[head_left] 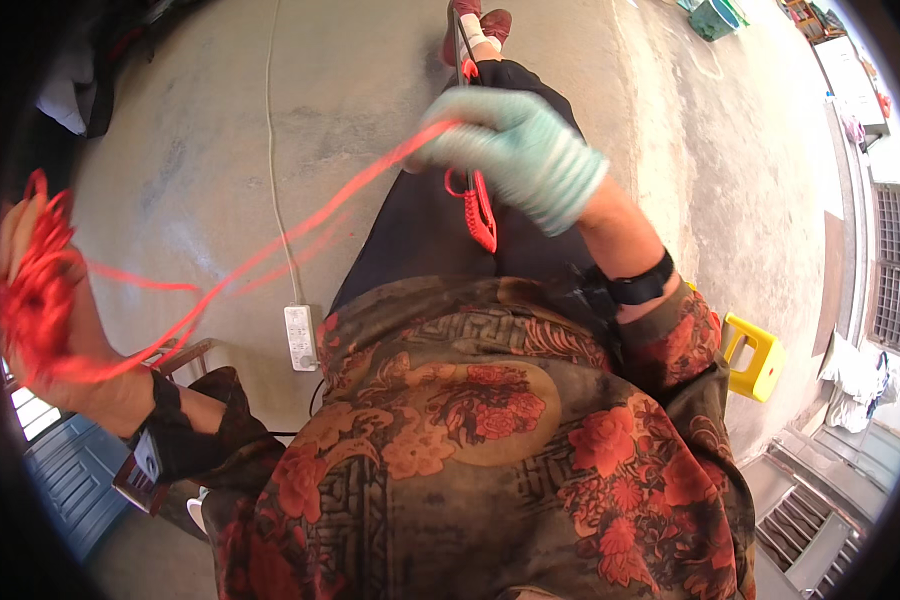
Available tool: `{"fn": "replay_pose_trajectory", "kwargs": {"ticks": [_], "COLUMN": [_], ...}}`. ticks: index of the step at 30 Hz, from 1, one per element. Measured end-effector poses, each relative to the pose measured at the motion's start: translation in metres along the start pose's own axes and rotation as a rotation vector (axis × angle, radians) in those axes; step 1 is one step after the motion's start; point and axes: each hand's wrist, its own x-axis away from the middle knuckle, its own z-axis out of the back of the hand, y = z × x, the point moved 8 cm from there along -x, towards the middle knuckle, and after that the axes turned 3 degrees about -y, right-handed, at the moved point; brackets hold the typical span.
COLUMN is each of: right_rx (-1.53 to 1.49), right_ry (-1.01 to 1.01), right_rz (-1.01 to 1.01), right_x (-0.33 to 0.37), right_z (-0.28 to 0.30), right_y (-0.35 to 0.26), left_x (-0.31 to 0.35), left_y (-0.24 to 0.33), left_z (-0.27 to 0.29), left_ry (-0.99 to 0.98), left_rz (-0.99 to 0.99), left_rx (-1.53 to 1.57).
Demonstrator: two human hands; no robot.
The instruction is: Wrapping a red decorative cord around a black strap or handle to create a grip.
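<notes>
Currently the left hand (pixel 30 270) is raised at the left rim of the view, fingers spread and pointing up, with a bundle of red cord (pixel 35 300) wound around the palm and fingers; the hand is wrapped in the bundle rather than clenched on it. From this bundle several strands of the same cord run taut and diagonally up to the right, crossing above the concrete floor (pixel 200 130), and end at the right hand (pixel 515 145).

The right hand wears a pale green knitted glove and is closed around the cord strands, gripping them at the point where they enter the fist. Below this fist hangs a red netting needle (pixel 480 215), a narrow pointed tool loaded with red cord; it is touching the underside of the gloved hand, and whether the fingers also clamp it cannot be told. A thin dark rod (pixel 458 45) runs upward from the fist toward the feet.

Both wrists carry black straps. The person wears a dark garment printed with red flowers (pixel 490 440) and dark trousers.

On the floor, a white power strip (pixel 301 336) lies just beside the left knee, its white cable leading away toward the top edge. A yellow stool (pixel 760 355) stands at the right, near the right elbow
</notes>
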Motion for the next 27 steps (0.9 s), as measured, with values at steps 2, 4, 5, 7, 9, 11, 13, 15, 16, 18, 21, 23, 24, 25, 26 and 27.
{"fn": "replay_pose_trajectory", "kwargs": {"ticks": [2,4,5,7,9,11,13,15,16,18,21,23,24,25,26,27], "right_rx": [-0.533,-0.682,-0.664,-0.629,-0.683,-0.731,-0.763,-0.656,-0.627,-0.451,-0.797,-0.873,-0.776,-0.489,-0.197,0.25], "right_ry": [0.087,0.086,0.095,0.106,0.137,0.152,0.128,0.088,0.09,0.186,0.229,0.348,0.494,0.57,0.634,0.573], "right_rz": [0.018,0.02,0.027,0.065,0.003,-0.023,-0.036,-0.08,-0.021,-0.137,-0.103,-0.045,-0.065,-0.217,-0.344,-0.465], "right_x": [0.018,0.038,0.046,0.063,0.079,0.092,0.104,0.116,0.12,0.128,0.117,0.104,0.101,0.098,0.097,0.097], "right_z": [0.019,0.028,0.03,0.027,0.018,0.011,0.005,0.007,0.009,0.015,0.023,0.049,0.067,0.08,0.093,0.097], "right_y": [-0.004,-0.011,-0.014,-0.024,-0.024,-0.027,-0.033,-0.042,-0.05,-0.047,-0.033,-0.007,0.013,0.037,0.057,0.067], "left_x": [0.005,0.011,0.023,0.038,0.049,0.061,0.065,0.066,0.069,0.072,0.068,0.064,0.057,0.055,0.044,0.041], "left_y": [-0.018,-0.07,-0.103,-0.178,-0.234,-0.274,-0.295,-0.303,-0.304,-0.305,-0.296,-0.284,-0.272,-0.262,-0.25,-0.236], "left_z": [0.023,0.048,0.058,0.059,0.048,0.029,0.017,0.011,0.014,0.02,0.027,0.045,0.053,0.066,0.063,0.071], "left_ry": [0.066,0.149,0.189,0.15,0.039,-0.066,-0.095,-0.141,-0.126,-0.132,-0.123,0.041,0.126,0.271,0.206,0.28], "left_rz": [0.014,0.241,0.276,0.471,0.668,0.751,0.729,0.666,0.67,0.667,0.606,0.679,0.678,0.716,0.611,0.551], "left_rx": [-0.128,-0.277,-0.357,-0.495,-0.748,-0.904,-0.97,-1.047,-1.076,-1.124,-1.057,-0.923,-0.74,-0.61,-0.544,-0.58]}}
